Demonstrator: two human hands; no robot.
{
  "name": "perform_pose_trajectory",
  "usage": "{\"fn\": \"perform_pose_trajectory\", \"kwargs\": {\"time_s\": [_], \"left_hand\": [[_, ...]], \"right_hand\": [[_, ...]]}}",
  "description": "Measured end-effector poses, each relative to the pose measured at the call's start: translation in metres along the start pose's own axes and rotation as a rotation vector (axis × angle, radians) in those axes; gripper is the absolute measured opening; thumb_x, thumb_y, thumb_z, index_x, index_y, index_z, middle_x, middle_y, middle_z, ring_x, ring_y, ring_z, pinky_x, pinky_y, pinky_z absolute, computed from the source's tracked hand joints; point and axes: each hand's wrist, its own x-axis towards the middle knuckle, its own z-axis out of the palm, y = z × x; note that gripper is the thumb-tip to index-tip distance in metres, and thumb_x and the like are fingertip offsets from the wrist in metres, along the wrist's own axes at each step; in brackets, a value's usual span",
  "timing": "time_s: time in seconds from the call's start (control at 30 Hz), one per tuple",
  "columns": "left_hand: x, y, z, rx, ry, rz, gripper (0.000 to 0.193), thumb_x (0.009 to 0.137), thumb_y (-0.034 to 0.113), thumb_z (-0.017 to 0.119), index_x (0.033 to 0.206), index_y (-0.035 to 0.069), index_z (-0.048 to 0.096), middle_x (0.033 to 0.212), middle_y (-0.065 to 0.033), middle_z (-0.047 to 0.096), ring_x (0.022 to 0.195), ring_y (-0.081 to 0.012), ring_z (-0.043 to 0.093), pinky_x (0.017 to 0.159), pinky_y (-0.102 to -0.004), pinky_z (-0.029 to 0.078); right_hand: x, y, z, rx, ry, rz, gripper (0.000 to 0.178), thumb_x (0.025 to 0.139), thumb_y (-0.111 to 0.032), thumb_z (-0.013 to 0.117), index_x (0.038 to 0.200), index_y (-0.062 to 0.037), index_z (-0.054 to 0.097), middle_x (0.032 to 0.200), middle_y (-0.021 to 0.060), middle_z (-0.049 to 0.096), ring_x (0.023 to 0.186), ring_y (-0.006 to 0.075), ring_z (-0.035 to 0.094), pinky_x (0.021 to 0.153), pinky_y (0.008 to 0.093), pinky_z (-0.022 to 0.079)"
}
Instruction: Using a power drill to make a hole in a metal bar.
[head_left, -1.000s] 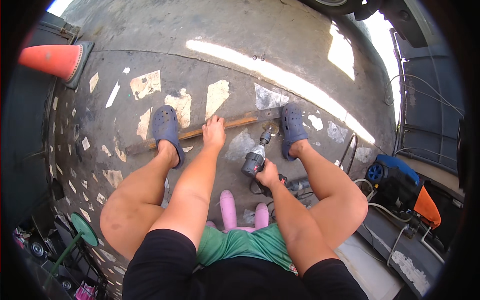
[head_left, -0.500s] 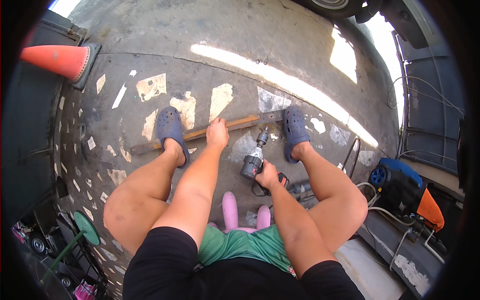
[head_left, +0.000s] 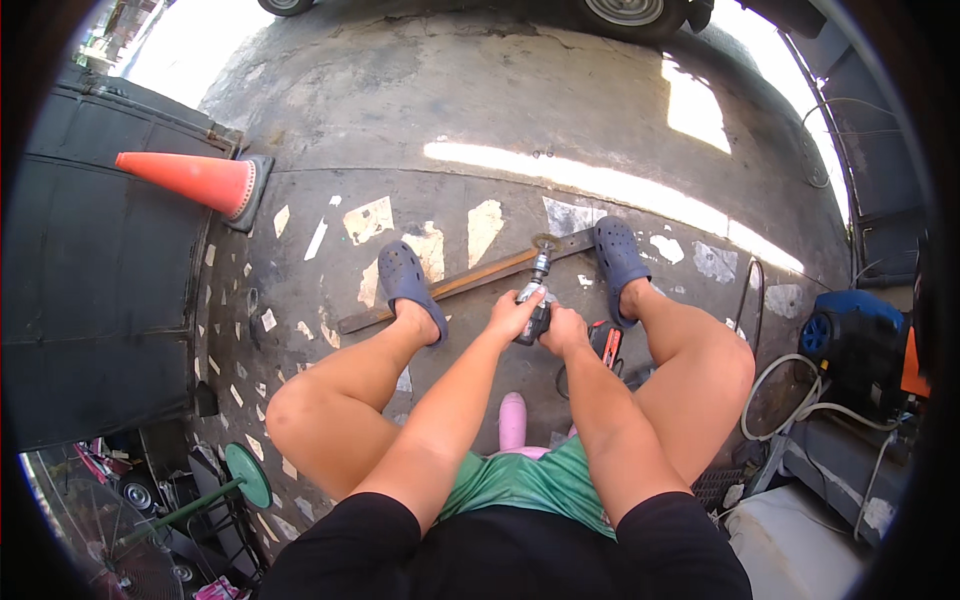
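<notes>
Both my hands are wrapped round a grey-and-black cordless drill (head_left: pixel 534 327). My left hand (head_left: pixel 511 314) grips its front body; my right hand (head_left: pixel 565 331) is closed on the handle, with a red-and-black battery (head_left: pixel 606 343) beside it. A round, tan attachment, seemingly a wire wheel (head_left: pixel 546 242), sits in the chuck over the metal bar (head_left: pixel 480 276). Whether it touches the bar cannot be made out. Brownish on top, the long bar lies slantwise on the floor. Its ends reach near my two blue clogs (head_left: pixel 402 272).
An orange traffic cone (head_left: pixel 205 183) stands left by a dark metal gate (head_left: pixel 90 270). A green round-based stand (head_left: pixel 248 474) and a fan (head_left: pixel 95 540) are lower left. At right is a blue-and-black machine (head_left: pixel 848 325) with a pale hose (head_left: pixel 760 405). A vehicle wheel (head_left: pixel 625 12) shows at the far edge.
My left hand has let go of the bar and taken hold of the drill's front. The drill's tip has moved forward over the bar. The view has shifted, too.
</notes>
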Motion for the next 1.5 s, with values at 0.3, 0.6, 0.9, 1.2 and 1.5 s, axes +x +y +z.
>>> {"fn": "perform_pose_trajectory", "kwargs": {"time_s": [0.3, 0.6, 0.9, 1.2, 1.5], "left_hand": [[0.008, -0.006, 0.026, 0.051, 0.115, -0.23, 0.078, 0.077, 0.055, 0.083, 0.122, -0.007, 0.067, 0.119, -0.0285, 0.072, 0.113, -0.0387, 0.071, 0.095, -0.0457, 0.054], [0.032, -0.009, 0.035, 0.014, 0.123, -0.146, 0.068, 0.075, 0.051, 0.081, 0.117, -0.001, 0.071, 0.11, -0.0299, 0.074, 0.106, -0.0452, 0.071, 0.093, -0.0507, 0.055], [0.031, 0.006, 0.026, 0.067, 0.086, -0.128, 0.074, 0.074, 0.053, 0.082, 0.122, -0.003, 0.07, 0.113, -0.03, 0.073, 0.11, -0.0436, 0.071, 0.095, -0.0487, 0.055], [0.043, 0.002, 0.026, 0.059, 0.127, -0.113, 0.077, 0.073, 0.053, 0.082, 0.124, -0.004, 0.069, 0.114, -0.0289, 0.073, 0.111, -0.0425, 0.071, 0.096, -0.0471, 0.054], [0.043, -0.001, 0.026, 0.067, 0.059, -0.13, 0.078, 0.074, 0.054, 0.082, 0.126, -0.002, 0.067, 0.117, -0.0287, 0.073, 0.112, -0.0423, 0.07, 0.096, -0.0469, 0.055]], "right_hand": [[0.009, 0.005, 0.021, -0.024, 0.057, -0.002, 0.064, 0.08, -0.032, 0.082, 0.133, -0.0036, 0.059, 0.13, 0.0232, 0.067, 0.114, 0.0405, 0.068, 0.099, 0.0485, 0.056], [0.038, 0.026, 0.039, -0.107, 0.067, 0.053, 0.056, 0.08, -0.03, 0.08, 0.128, -0.0077, 0.064, 0.117, 0.0208, 0.073, 0.108, 0.0419, 0.07, 0.096, 0.0499, 0.056], [0.037, 0.018, 0.033, 0.011, 0.096, 0.052, 0.058, 0.077, -0.036, 0.083, 0.124, -0.0078, 0.066, 0.112, 0.0239, 0.074, 0.107, 0.0439, 0.07, 0.095, 0.0522, 0.055], [0.037, 0.001, 0.013, -0.038, 0.067, 0.05, 0.056, 0.078, -0.038, 0.084, 0.122, -0.0075, 0.067, 0.112, 0.023, 0.075, 0.107, 0.0428, 0.07, 0.095, 0.0515, 0.056], [0.037, 0.007, 0.021, -0.015, 0.041, 0.087, 0.055, 0.078, -0.038, 0.083, 0.12, -0.0067, 0.067, 0.111, 0.0245, 0.074, 0.106, 0.0435, 0.07, 0.095, 0.0517, 0.057]]}}
